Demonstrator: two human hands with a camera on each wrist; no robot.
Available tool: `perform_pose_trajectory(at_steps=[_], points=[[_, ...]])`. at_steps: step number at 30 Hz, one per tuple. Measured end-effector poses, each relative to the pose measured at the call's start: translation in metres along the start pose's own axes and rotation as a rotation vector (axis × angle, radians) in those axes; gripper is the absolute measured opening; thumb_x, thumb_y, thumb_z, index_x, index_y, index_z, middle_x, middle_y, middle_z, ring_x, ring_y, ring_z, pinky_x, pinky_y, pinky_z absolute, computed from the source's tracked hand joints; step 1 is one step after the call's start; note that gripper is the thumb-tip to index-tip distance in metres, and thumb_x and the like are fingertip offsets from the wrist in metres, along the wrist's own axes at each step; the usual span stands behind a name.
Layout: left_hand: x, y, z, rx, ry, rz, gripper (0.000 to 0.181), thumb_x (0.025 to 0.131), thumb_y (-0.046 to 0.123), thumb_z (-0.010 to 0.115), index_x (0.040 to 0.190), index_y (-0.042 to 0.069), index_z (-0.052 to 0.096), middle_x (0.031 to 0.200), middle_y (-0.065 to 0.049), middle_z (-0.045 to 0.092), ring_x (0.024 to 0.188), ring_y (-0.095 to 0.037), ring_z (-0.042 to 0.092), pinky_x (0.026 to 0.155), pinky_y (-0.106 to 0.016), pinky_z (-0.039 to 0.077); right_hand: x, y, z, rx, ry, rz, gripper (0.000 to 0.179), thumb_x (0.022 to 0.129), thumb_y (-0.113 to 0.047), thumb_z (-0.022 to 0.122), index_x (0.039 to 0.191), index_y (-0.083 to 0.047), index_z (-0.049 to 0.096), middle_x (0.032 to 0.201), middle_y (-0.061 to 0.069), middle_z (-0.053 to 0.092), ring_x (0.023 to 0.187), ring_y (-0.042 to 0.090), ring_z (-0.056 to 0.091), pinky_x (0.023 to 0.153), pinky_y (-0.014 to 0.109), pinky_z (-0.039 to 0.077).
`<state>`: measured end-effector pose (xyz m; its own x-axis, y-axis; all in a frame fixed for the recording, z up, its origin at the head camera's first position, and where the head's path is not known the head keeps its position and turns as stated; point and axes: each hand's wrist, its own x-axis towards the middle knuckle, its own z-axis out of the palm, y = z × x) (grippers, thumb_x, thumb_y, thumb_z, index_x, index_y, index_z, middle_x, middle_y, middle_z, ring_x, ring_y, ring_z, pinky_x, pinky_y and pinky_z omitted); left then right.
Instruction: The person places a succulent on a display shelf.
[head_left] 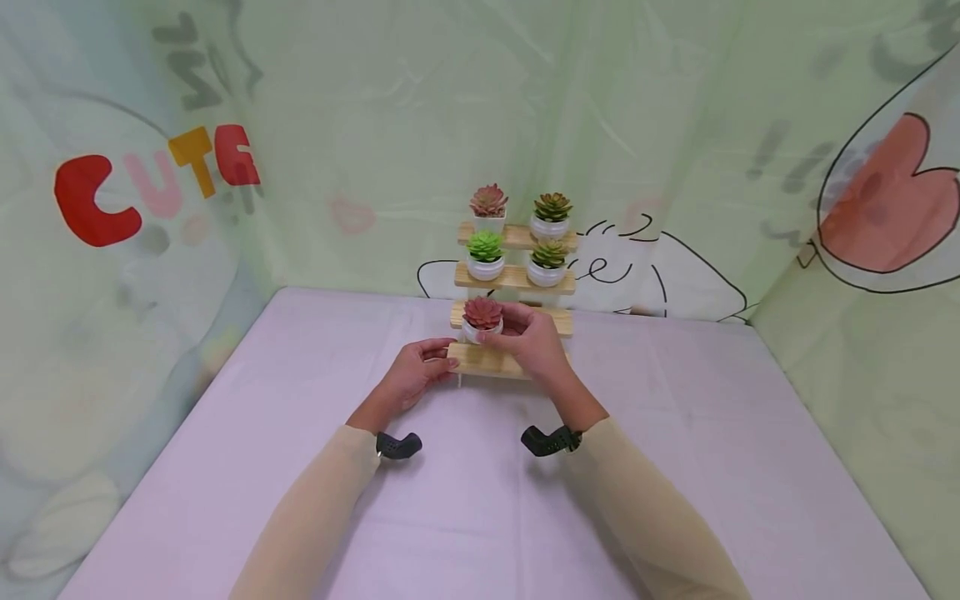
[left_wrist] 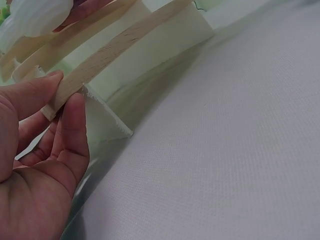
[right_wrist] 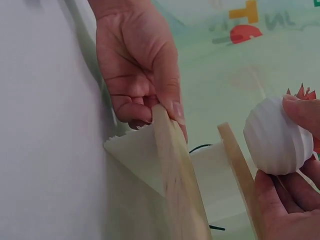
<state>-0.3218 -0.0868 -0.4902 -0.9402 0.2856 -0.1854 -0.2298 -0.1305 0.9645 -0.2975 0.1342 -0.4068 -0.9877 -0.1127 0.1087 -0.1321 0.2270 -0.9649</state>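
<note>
A wooden tiered plant stand (head_left: 513, 279) is at the table's back. My left hand (head_left: 414, 371) pinches the left end of its lowest board (head_left: 480, 360); the left wrist view shows thumb and fingers on that board (left_wrist: 117, 52). My right hand (head_left: 536, 343) holds a reddish succulent (head_left: 482, 312) in a white ribbed pot above the lowest board, in front of the tier behind. In the right wrist view this pot (right_wrist: 275, 137) sits between thumb and fingers, apart from the lowest board. My right arm and hand hide part of the stand's right side.
Upper tiers carry a pink succulent (head_left: 489, 202), a bright green succulent (head_left: 485, 247) and two darker ones, (head_left: 552, 208) all in white pots. A pale cloth covers the table (head_left: 450, 517). A printed curtain (head_left: 360, 167) hangs behind and at both sides.
</note>
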Motion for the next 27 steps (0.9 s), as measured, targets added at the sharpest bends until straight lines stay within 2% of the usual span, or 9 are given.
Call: perform_pose_trajectory(at_steps=[8, 17, 22, 27], points=[[-0.001, 0.001, 0.0, -0.001, -0.006, 0.01, 0.052, 0.094, -0.005, 0.067, 0.144, -0.002, 0.054, 0.116, -0.011, 0.064, 0.094, -0.014, 0.067, 0.078, -0.023, 0.061, 0.012, -0.003, -0.001, -0.026, 0.013, 0.018, 0.063, 0.08, -0.027, 0.09, 0.136, -0.01, 0.065, 0.131, 0.01, 0.069, 0.118, 0.023, 0.067, 0.103, 0.036, 0.056], [0.0, 0.0, 0.0, 0.002, -0.007, 0.008, 0.052, 0.094, -0.005, 0.067, 0.145, -0.002, 0.053, 0.118, -0.013, 0.064, 0.095, -0.015, 0.068, 0.078, -0.023, 0.062, 0.022, -0.001, -0.001, -0.073, 0.054, 0.024, 0.062, 0.082, -0.027, 0.088, 0.137, -0.011, 0.064, 0.132, 0.01, 0.068, 0.119, 0.023, 0.066, 0.104, 0.037, 0.056], [-0.001, 0.001, 0.001, 0.003, -0.004, 0.011, 0.052, 0.095, -0.005, 0.067, 0.145, -0.003, 0.053, 0.118, -0.014, 0.063, 0.094, -0.015, 0.067, 0.078, -0.023, 0.061, 0.024, 0.0, 0.0, -0.053, 0.043, 0.007, 0.06, 0.081, -0.024, 0.089, 0.135, -0.009, 0.066, 0.132, 0.011, 0.069, 0.118, 0.024, 0.069, 0.099, 0.034, 0.058], [-0.001, 0.0, -0.001, 0.006, 0.002, 0.003, 0.053, 0.095, -0.004, 0.068, 0.145, -0.002, 0.053, 0.119, -0.014, 0.063, 0.095, -0.016, 0.067, 0.078, -0.024, 0.062, 0.024, -0.001, 0.002, -0.075, 0.031, 0.032, 0.062, 0.083, -0.027, 0.087, 0.138, -0.009, 0.063, 0.136, 0.01, 0.068, 0.121, 0.023, 0.067, 0.101, 0.035, 0.057]])
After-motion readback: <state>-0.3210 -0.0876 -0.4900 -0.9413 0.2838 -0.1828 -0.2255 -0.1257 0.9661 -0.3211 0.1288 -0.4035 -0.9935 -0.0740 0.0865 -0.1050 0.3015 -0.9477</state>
